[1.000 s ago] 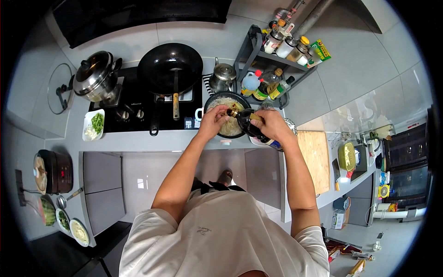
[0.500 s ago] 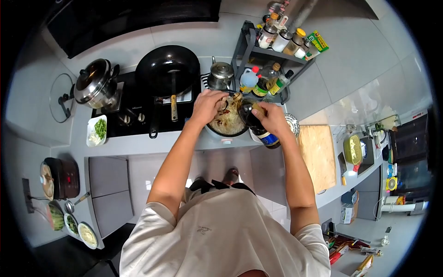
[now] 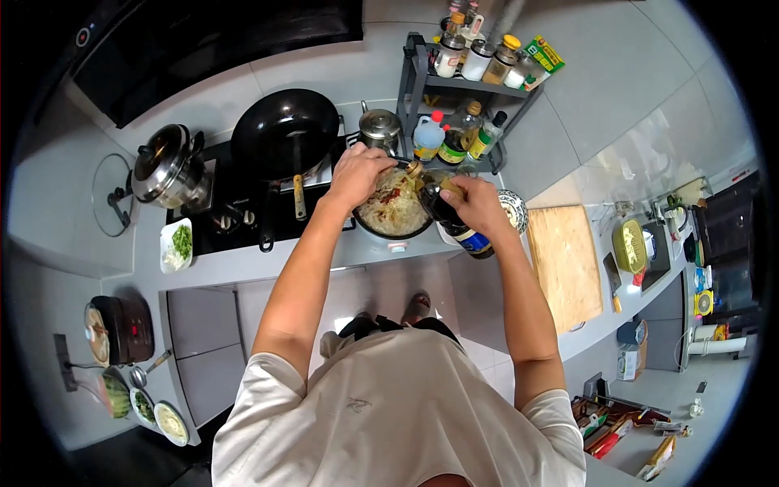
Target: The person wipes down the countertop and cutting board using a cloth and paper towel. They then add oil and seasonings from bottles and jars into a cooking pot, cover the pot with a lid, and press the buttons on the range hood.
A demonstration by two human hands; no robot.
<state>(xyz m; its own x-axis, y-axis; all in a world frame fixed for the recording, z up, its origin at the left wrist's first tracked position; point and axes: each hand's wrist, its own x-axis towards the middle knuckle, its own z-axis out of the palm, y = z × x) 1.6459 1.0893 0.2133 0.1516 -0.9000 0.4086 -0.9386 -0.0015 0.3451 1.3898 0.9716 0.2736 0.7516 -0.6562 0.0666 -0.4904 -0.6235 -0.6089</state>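
Observation:
My right hand (image 3: 475, 207) grips a dark glass bottle (image 3: 473, 242) with a blue label. The bottle is tilted, its neck pointing up and left over the far right side of a dark-rimmed pot. In that pot lies pale shredded food (image 3: 398, 213) with brown and red patches on it. My left hand (image 3: 361, 174) is at the pot's far left edge, fingers curled together near the bottle's mouth; whatever they hold is hidden. Behind it stands a small metal pot with a lid (image 3: 380, 126).
A black wok (image 3: 280, 122) and a steel pot (image 3: 170, 170) sit on the stove. Seasoning bottles (image 3: 462, 134) and jars fill a rack (image 3: 414, 81) behind. A patterned bowl (image 3: 513, 213) and a wooden board (image 3: 564, 268) lie right; a dish of chopped greens (image 3: 176, 243) lies left.
My left hand has drawn back from over the food to the pot's edge, and red bits show more there. The bottle stays tilted in my right hand. The whole view has shifted slightly.

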